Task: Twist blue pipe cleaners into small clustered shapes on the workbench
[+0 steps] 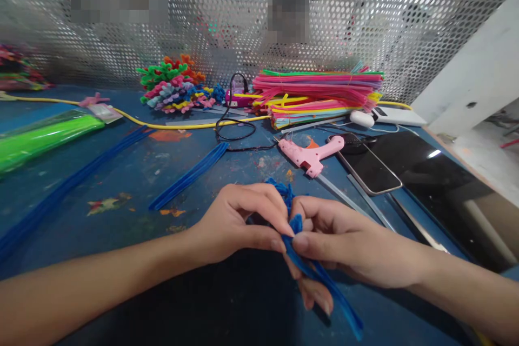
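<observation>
Close together over the blue table, both hands pinch blue pipe cleaners [336, 297]. My left hand [247, 221] has thumb and index finger closed on them. Beside it, my right hand [344, 238] grips the same piece between thumb and fingers. Two long ends hang down to the lower right, and a small blue loop stands up between the fingertips. Twisted blue pipe cleaners [284, 189] show just behind the hands. A short blue bundle [190, 175] lies left of them, and a longer blue bundle [77, 178] is farther left.
A pink glue gun [310, 157] lies beyond my right hand, near a phone [371, 165] and a black glossy panel [458, 189]. Colourful pipe cleaners [320, 92] are stacked at the back. A yellow cable [174, 125] crosses the table [133, 238]. Green pipe cleaners [48, 138] lie left.
</observation>
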Motion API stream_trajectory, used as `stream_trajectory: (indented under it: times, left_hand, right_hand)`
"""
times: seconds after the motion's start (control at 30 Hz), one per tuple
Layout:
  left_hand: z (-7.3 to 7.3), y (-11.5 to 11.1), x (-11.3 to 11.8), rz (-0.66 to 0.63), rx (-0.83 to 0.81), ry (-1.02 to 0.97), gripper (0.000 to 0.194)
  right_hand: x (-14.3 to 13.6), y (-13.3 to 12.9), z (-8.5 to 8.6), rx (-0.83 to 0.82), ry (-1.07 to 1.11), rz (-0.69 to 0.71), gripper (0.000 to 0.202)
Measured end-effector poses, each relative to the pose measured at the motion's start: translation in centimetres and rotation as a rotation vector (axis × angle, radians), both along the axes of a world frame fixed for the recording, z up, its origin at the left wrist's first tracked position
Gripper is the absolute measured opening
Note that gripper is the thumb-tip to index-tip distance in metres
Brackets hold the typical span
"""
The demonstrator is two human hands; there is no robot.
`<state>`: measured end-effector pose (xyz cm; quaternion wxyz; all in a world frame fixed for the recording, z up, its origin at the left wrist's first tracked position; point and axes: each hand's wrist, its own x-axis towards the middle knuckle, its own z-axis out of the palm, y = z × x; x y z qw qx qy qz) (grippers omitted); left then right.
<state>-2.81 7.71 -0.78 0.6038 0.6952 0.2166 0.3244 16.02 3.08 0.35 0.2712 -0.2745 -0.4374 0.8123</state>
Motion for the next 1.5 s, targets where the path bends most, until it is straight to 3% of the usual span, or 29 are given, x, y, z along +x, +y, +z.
stream_trajectory:
  times: [0.33,0.57,0.67,0.77,0.93,1.03,1.23,1.5]
  left_hand:
    - [-0.3,0.0,0.7,0.04,-0.121,-0.085,0.004]
    - [0.0,-0.2,0.7,0.094,-0.042,0.067,0.017]
    - [0.0,-0.4,0.6,0.128,0.012,0.114,0.023]
    - [0.0,-0.4,0.3,0.13,0.186,0.16,0.036]
    - [0.1,0.3,-0.5,0.207,0.871,0.311,0.086]
    - [0.3,0.7,-0.7,0.273,1.108,0.521,0.096]
    - [-0.2,1.0,-0.6,0.283,1.152,0.736,0.087]
    - [-0.8,1.3,-0.6,0.262,1.175,0.698,0.12]
  right_hand:
    - [-0.1,0.2,0.0,-0.027,0.075,-0.015,0.018]
    - [0.0,0.3,-0.2,-0.07,0.024,-0.095,0.017]
    - [0.0,0.4,-0.2,0.02,-0.062,-0.188,0.019]
    - [0.0,0.3,0.0,0.168,-0.224,-0.244,0.019]
    - [0.1,-0.2,0.4,0.417,-0.373,-0.41,0.014]
    - [0.3,-0.1,0.3,0.499,-0.389,-0.521,0.014]
    - [0.5,0.3,0.2,0.515,-0.36,-0.573,0.016]
    - [0.5,0.6,0.0,0.485,-0.36,-0.561,0.016]
